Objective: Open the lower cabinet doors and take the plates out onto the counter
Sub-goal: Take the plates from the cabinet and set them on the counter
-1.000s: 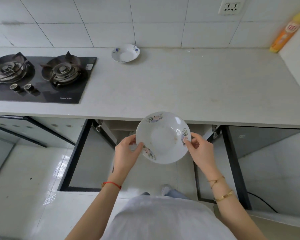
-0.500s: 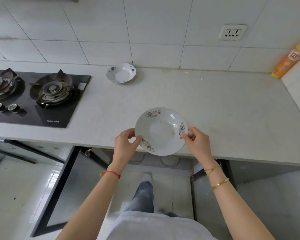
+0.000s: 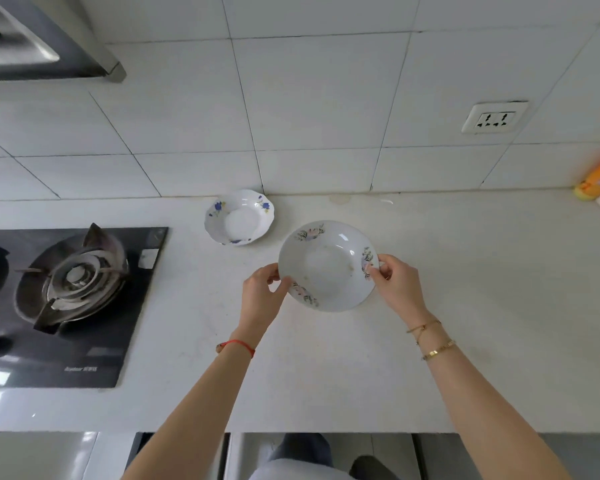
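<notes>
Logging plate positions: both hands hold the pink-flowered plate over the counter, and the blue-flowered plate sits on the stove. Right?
Not quite. The head view shows the blue-flowered plate on the counter beside the stove, by the wall. Left hand and right hand do hold the pink-flowered plate.

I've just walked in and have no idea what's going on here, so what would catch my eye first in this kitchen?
Most striking is the white flowered plate held over the middle of the pale counter, the left hand and right hand pinching opposite rims. Behind it, by the tiled wall, a smaller blue-flowered plate sits on the counter. At left is a black gas stove.
</notes>
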A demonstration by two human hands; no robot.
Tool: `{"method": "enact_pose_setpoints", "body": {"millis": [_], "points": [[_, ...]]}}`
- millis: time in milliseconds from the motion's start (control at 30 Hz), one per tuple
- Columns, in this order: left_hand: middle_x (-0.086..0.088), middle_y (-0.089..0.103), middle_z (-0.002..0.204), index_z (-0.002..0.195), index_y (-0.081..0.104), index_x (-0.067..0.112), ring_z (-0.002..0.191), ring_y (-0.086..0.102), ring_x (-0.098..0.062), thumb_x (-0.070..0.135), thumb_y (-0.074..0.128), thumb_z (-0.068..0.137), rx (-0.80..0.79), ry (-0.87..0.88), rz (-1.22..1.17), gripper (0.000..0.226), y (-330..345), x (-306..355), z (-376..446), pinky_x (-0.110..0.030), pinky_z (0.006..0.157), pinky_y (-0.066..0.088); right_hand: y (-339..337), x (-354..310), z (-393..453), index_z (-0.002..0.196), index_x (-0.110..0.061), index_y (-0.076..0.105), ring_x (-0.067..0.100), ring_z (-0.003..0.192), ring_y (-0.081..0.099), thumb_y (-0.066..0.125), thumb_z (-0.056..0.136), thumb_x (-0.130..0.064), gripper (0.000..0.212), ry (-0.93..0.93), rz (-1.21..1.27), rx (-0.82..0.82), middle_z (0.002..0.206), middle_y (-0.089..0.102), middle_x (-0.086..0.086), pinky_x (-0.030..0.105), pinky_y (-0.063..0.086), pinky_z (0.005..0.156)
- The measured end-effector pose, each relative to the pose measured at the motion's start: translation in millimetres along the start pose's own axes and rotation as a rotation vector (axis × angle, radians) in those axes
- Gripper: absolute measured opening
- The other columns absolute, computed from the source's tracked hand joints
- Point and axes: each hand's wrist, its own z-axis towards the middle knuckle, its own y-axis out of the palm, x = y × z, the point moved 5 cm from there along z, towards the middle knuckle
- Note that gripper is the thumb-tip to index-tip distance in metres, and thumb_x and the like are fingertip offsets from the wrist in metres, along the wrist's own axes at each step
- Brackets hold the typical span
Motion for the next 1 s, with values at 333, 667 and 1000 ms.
{"method": "enact_pose_setpoints", "body": {"millis": [333, 667, 1000], "points": [[0.005, 0.073, 0.099, 0.110, 0.070, 0.017, 0.091, 0.065, -0.011, 0.021, 0.066, 0.088, -0.116, -0.074, -0.016, 0.023, 26, -26, 110, -0.021, 0.083, 0.049, 45, 9, 105, 0.081, -0.012, 0.066, 0.015, 0.055, 0.046, 0.066, 0.085, -0.030, 0.018, 0.038, -0.045, -0.032, 0.061, 0.058, 0.012, 0.018, 0.038, 0.052], [0.005, 0.072, 0.093, 0.104, 0.070, 0.017, 0.089, 0.063, -0.011, 0.024, 0.068, 0.086, -0.094, -0.153, 0.024, 0.020, 62, -49, 171, -0.026, 0.085, 0.050, 79, 31, 176, 0.106, -0.014, 0.069, 0.011, 0.069, 0.063, 0.066, 0.087, -0.022, 0.021, 0.050, -0.066, -0.050, 0.069, 0.064, -0.008, 0.015, 0.044, 0.059], [0.000, 0.072, 0.096, 0.105, 0.069, 0.013, 0.091, 0.065, -0.015, 0.020, 0.065, 0.088, -0.080, -0.166, 0.043, 0.018, 77, -54, 193, -0.027, 0.085, 0.053, 94, 37, 200, 0.108, -0.011, 0.068, 0.001, 0.065, 0.059, 0.064, 0.089, -0.023, 0.023, 0.062, -0.064, -0.070, 0.070, 0.064, -0.008, 0.011, 0.039, 0.054]]}}
